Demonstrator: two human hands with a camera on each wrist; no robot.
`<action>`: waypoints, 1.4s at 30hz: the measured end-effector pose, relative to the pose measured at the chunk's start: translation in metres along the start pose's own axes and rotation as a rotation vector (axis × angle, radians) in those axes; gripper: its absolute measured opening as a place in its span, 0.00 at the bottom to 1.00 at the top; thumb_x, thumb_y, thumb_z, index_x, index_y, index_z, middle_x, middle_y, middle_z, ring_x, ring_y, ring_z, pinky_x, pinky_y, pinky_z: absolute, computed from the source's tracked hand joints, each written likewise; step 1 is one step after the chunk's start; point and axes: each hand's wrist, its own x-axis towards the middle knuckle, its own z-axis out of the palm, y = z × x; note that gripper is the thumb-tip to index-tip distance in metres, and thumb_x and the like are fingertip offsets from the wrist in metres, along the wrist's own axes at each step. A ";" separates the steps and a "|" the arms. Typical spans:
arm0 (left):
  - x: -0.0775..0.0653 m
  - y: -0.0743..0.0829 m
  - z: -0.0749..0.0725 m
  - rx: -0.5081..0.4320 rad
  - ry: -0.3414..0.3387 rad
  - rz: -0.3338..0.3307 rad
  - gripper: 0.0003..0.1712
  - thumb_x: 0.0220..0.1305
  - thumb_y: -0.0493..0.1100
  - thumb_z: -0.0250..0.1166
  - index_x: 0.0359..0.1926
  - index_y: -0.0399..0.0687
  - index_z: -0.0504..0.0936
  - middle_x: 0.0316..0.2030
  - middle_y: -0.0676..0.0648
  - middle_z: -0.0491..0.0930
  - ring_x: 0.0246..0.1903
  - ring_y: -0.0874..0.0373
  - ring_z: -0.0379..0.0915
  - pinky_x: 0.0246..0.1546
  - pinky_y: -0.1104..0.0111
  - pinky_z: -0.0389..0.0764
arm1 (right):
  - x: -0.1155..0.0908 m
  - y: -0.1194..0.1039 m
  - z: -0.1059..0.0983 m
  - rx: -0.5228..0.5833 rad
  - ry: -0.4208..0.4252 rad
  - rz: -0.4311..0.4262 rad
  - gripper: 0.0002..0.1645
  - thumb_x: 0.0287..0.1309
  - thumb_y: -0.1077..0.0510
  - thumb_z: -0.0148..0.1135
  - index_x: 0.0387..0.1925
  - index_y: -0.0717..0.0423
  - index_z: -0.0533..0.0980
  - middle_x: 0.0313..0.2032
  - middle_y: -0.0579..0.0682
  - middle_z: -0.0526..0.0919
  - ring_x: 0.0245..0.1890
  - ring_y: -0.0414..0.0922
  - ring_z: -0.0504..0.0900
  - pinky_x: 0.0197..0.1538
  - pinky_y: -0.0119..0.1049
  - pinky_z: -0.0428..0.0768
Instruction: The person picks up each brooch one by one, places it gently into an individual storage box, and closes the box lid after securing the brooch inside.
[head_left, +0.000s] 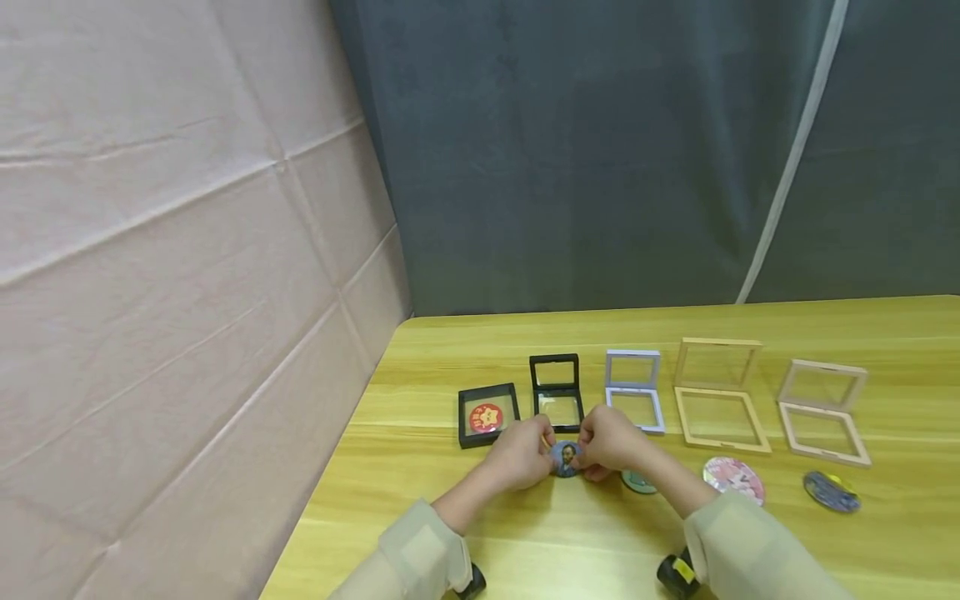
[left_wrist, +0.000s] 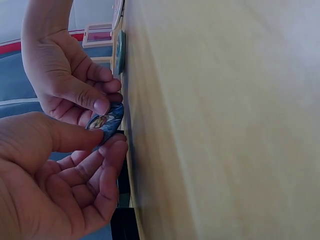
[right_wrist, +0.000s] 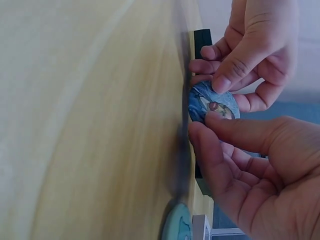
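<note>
A round blue badge (head_left: 567,458) with a painted portrait is held between both hands, just in front of an opened black display frame (head_left: 557,392). My left hand (head_left: 522,452) pinches its left edge, the thumb lying on the printed face in the left wrist view. From the other side my right hand (head_left: 611,442) pinches the badge (right_wrist: 214,102) with thumb and fingers. In both wrist views the badge is tilted and close to the tabletop. A green round badge (head_left: 639,482) lies partly hidden under the right forearm.
Left of the hands lies a black frame (head_left: 489,415) with a red star badge inside. To the right stand opened lilac (head_left: 633,392), yellow (head_left: 722,396) and pale pink frames (head_left: 823,411). A pink badge (head_left: 733,479) and a dark patterned badge (head_left: 831,492) lie nearer.
</note>
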 end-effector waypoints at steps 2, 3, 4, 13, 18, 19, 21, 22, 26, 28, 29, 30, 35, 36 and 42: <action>0.000 0.000 -0.001 -0.027 0.017 0.009 0.11 0.46 0.27 0.59 0.31 0.43 0.71 0.16 0.52 0.70 0.15 0.63 0.64 0.14 0.74 0.64 | 0.001 0.000 -0.001 0.010 0.001 0.008 0.14 0.38 0.73 0.67 0.12 0.64 0.70 0.15 0.53 0.76 0.13 0.43 0.78 0.20 0.33 0.78; 0.000 0.000 -0.001 -0.043 0.026 0.014 0.12 0.46 0.26 0.58 0.32 0.42 0.72 0.17 0.52 0.70 0.15 0.63 0.64 0.14 0.75 0.65 | 0.002 0.000 -0.002 0.015 0.005 0.012 0.13 0.38 0.73 0.67 0.13 0.64 0.70 0.16 0.53 0.76 0.13 0.43 0.77 0.20 0.33 0.78; 0.000 -0.001 -0.002 -0.059 0.036 0.019 0.12 0.46 0.26 0.58 0.33 0.41 0.72 0.17 0.52 0.70 0.15 0.63 0.64 0.14 0.75 0.65 | 0.003 0.000 -0.002 0.022 0.008 0.016 0.12 0.39 0.73 0.67 0.13 0.64 0.71 0.16 0.54 0.76 0.13 0.43 0.77 0.20 0.33 0.78; 0.003 -0.001 -0.004 -0.156 0.090 0.025 0.10 0.48 0.26 0.57 0.33 0.40 0.71 0.18 0.51 0.70 0.15 0.64 0.64 0.13 0.75 0.66 | 0.005 -0.002 -0.006 0.139 0.011 0.062 0.07 0.46 0.71 0.61 0.19 0.66 0.72 0.20 0.56 0.77 0.16 0.43 0.77 0.24 0.34 0.79; 0.006 0.000 -0.005 -0.213 0.118 0.010 0.09 0.51 0.28 0.59 0.35 0.39 0.72 0.19 0.51 0.71 0.16 0.63 0.66 0.15 0.74 0.69 | 0.006 -0.006 -0.009 0.193 -0.006 0.074 0.06 0.52 0.71 0.56 0.22 0.68 0.72 0.20 0.57 0.77 0.16 0.43 0.77 0.24 0.34 0.79; 0.007 0.000 -0.006 -0.219 0.127 0.010 0.09 0.51 0.28 0.59 0.35 0.38 0.72 0.19 0.51 0.71 0.16 0.63 0.66 0.15 0.74 0.69 | 0.006 -0.006 -0.010 0.198 -0.007 0.075 0.06 0.53 0.71 0.56 0.23 0.68 0.72 0.20 0.57 0.77 0.16 0.43 0.77 0.24 0.35 0.79; 0.009 0.000 -0.006 -0.241 0.133 0.004 0.09 0.51 0.29 0.60 0.36 0.38 0.72 0.19 0.51 0.72 0.16 0.63 0.67 0.15 0.74 0.69 | 0.008 -0.007 -0.012 0.209 -0.014 0.064 0.06 0.53 0.71 0.55 0.23 0.69 0.71 0.20 0.58 0.77 0.16 0.43 0.78 0.25 0.35 0.79; 0.009 0.000 -0.007 -0.255 0.134 0.000 0.09 0.52 0.29 0.60 0.36 0.38 0.72 0.19 0.51 0.73 0.16 0.63 0.67 0.15 0.75 0.69 | 0.008 -0.007 -0.013 0.216 -0.014 0.063 0.06 0.54 0.71 0.55 0.23 0.69 0.71 0.21 0.58 0.77 0.16 0.43 0.78 0.25 0.35 0.79; 0.012 0.001 -0.008 -0.310 0.130 -0.026 0.08 0.53 0.29 0.59 0.36 0.37 0.72 0.18 0.50 0.74 0.14 0.62 0.67 0.12 0.75 0.68 | 0.010 -0.007 -0.015 0.257 -0.014 0.054 0.06 0.54 0.71 0.55 0.24 0.71 0.72 0.21 0.59 0.78 0.16 0.42 0.79 0.26 0.34 0.79; 0.014 0.001 -0.008 -0.328 0.131 -0.042 0.08 0.53 0.29 0.59 0.36 0.37 0.72 0.18 0.49 0.75 0.14 0.62 0.68 0.12 0.75 0.66 | 0.011 -0.007 -0.015 0.286 0.008 0.071 0.05 0.54 0.71 0.55 0.25 0.72 0.72 0.22 0.59 0.78 0.16 0.41 0.79 0.26 0.33 0.79; 0.014 0.001 -0.008 -0.330 0.135 -0.047 0.08 0.53 0.29 0.59 0.37 0.37 0.72 0.18 0.48 0.75 0.14 0.61 0.68 0.12 0.75 0.66 | 0.011 -0.008 -0.015 0.301 0.019 0.075 0.05 0.54 0.71 0.55 0.26 0.73 0.72 0.22 0.59 0.78 0.16 0.41 0.78 0.26 0.33 0.79; 0.015 0.001 -0.009 -0.336 0.137 -0.053 0.09 0.54 0.29 0.58 0.37 0.37 0.72 0.18 0.48 0.75 0.14 0.61 0.68 0.12 0.76 0.65 | 0.012 -0.008 -0.014 0.314 0.037 0.088 0.05 0.54 0.71 0.56 0.27 0.73 0.72 0.22 0.60 0.78 0.16 0.41 0.78 0.26 0.34 0.79; 0.018 0.001 -0.008 -0.349 0.148 -0.080 0.10 0.54 0.30 0.57 0.39 0.38 0.71 0.20 0.44 0.77 0.13 0.61 0.67 0.10 0.76 0.63 | 0.013 -0.010 -0.013 0.337 0.074 0.096 0.05 0.53 0.71 0.57 0.27 0.74 0.72 0.21 0.58 0.78 0.14 0.40 0.77 0.24 0.33 0.79; 0.019 0.001 -0.008 -0.352 0.149 -0.085 0.10 0.55 0.30 0.57 0.39 0.38 0.71 0.20 0.44 0.77 0.13 0.61 0.67 0.10 0.76 0.63 | 0.014 -0.010 -0.013 0.335 0.078 0.096 0.05 0.53 0.71 0.57 0.27 0.74 0.72 0.21 0.58 0.78 0.14 0.40 0.77 0.24 0.33 0.79; 0.025 0.002 -0.010 -0.345 0.176 -0.110 0.08 0.56 0.32 0.58 0.38 0.39 0.72 0.20 0.46 0.77 0.15 0.59 0.70 0.11 0.74 0.64 | 0.020 -0.010 -0.015 0.316 0.106 0.108 0.06 0.53 0.69 0.58 0.26 0.72 0.72 0.21 0.57 0.78 0.14 0.39 0.78 0.25 0.34 0.79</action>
